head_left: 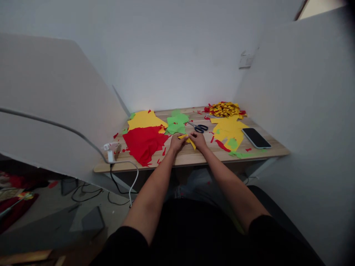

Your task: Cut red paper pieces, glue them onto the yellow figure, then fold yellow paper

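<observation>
Over the front middle of the table, my left hand (176, 142) and my right hand (198, 140) pinch a yellow fabric strip (192, 143) between them. One end of the strip slants down below my fingers, and it looks folded or crossed near the fingertips. Just beyond my right hand lie dark-handled scissors (200, 128). Green fabric pieces (177, 121) spread out behind my left hand. To its left is a crumpled red fabric sheet (145, 144), partly over a yellow fabric sheet (146, 120).
A pile of yellow and red folded pieces (226, 109) sits at the back right. In front of it are yellow fabric offcuts (229, 129) and a phone (255, 137). At the left edge stands a white clamp-like holder (110, 153) with cables. Partitions flank the wooden table (188, 159).
</observation>
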`<action>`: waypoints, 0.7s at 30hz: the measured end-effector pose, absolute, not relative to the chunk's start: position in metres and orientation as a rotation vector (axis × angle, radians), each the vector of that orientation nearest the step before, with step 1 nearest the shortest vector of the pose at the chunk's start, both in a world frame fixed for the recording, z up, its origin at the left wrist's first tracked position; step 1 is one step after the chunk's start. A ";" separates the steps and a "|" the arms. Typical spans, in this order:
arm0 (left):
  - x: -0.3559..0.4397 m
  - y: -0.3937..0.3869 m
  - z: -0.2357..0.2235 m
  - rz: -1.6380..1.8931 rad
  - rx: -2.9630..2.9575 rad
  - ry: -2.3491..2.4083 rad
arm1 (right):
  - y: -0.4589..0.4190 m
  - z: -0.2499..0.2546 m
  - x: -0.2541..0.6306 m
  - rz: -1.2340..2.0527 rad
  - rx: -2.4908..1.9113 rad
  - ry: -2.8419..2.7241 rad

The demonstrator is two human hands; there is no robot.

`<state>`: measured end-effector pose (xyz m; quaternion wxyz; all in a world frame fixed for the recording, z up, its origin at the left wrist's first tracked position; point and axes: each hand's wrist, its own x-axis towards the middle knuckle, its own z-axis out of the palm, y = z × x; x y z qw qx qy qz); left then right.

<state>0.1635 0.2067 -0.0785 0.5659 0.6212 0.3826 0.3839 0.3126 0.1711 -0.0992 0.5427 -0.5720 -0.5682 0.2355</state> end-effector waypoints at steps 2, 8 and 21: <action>0.163 0.208 -0.078 0.897 1.477 0.898 | 0.170 -0.098 0.312 0.564 -1.352 -1.352; 0.165 0.211 -0.080 0.888 1.506 0.895 | 0.169 -0.097 0.312 0.567 -1.371 -1.364; 0.163 0.212 -0.083 1.005 1.538 0.911 | 0.171 -0.101 0.310 0.632 -1.447 -1.415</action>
